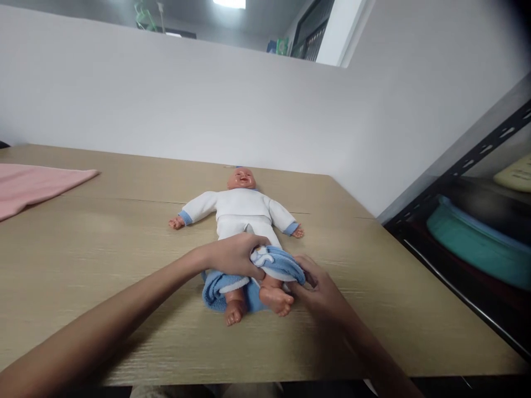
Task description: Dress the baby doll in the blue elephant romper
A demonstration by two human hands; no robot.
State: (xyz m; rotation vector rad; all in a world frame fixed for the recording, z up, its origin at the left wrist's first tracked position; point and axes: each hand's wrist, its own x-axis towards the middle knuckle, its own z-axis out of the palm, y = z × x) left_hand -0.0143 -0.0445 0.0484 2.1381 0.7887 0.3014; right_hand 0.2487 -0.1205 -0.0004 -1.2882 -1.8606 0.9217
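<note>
A baby doll (243, 207) in a white top with blue cuffs lies on its back on the wooden table (124, 260), head away from me, bare feet toward me. Blue trousers (276, 262) with white lining are bunched around its lower legs. My left hand (232, 255) is closed on the trousers' fabric at the doll's thighs, fingers curled over the waistband. My right hand (319, 287) pinches the blue fabric at the doll's right-side leg, just beside the foot.
A pink cloth (33, 185) lies flat at the table's far left. A white wall stands behind the table. On the right, a black metal shelf (468, 166) holds a teal basin (477, 243) close to the table's right edge.
</note>
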